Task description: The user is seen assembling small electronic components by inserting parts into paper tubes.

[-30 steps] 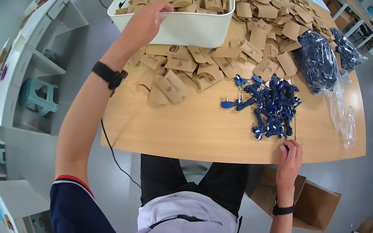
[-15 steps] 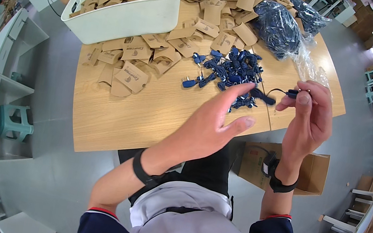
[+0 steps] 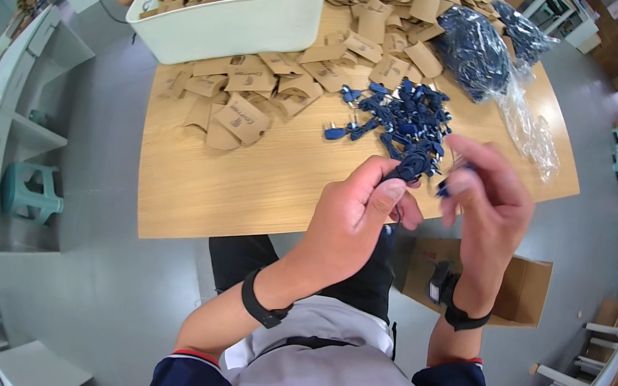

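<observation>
Left hand (image 3: 360, 210) pinches a small coiled dark cable (image 3: 411, 166) at frame centre, over the wooden table (image 3: 243, 190) edge; right hand (image 3: 488, 208) fingers half-curled on its other end. Looks light, floppy, tangle-prone; best gripped at the coil, not loose ends

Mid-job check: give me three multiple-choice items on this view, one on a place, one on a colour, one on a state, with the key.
1. Where does the white tub stand?
A. on the far left part of the wooden table
B. on the floor
C. on the stool

2. What colour is the pile of small cabled parts?
A. red
B. dark blue
C. yellow

3. What is the left hand doing?
A. lying flat on the table
B. pinching a dark cable piece near the right hand
C. reaching into the tub

Key: 1 A, the tub sits on the tabletop; 2 B, the pile is blue; 3 B, both hands are raised together.
</observation>
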{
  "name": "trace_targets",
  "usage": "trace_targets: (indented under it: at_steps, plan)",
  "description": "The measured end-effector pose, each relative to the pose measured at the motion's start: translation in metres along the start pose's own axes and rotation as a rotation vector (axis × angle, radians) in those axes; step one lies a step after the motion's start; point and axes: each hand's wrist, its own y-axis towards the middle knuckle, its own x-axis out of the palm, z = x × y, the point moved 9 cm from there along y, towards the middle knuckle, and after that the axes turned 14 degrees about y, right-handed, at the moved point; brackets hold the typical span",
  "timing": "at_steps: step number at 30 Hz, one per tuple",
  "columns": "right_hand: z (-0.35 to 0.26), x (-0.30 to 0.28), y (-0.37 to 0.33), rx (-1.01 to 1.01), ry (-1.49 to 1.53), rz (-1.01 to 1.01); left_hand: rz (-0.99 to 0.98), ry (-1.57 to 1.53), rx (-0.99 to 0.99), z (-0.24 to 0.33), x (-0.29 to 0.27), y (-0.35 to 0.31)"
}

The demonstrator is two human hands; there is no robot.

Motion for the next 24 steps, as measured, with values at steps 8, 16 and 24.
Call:
trace_targets:
  at_steps: [8,16,24]
  plan:
    - [0.041,0.032,-0.003,0.164,-0.049,-0.1,0.21,0.802,0.358,0.029,-0.045,-0.017]
    - [-0.001,0.061,-0.011,-0.18,-0.248,-0.194,0.241,1.479,0.161,-0.046,-0.223,-0.007]
    - [-0.039,0.071,-0.009,-0.485,-0.298,-0.086,-0.16,1.686,0.137,-0.064,-0.206,0.003]
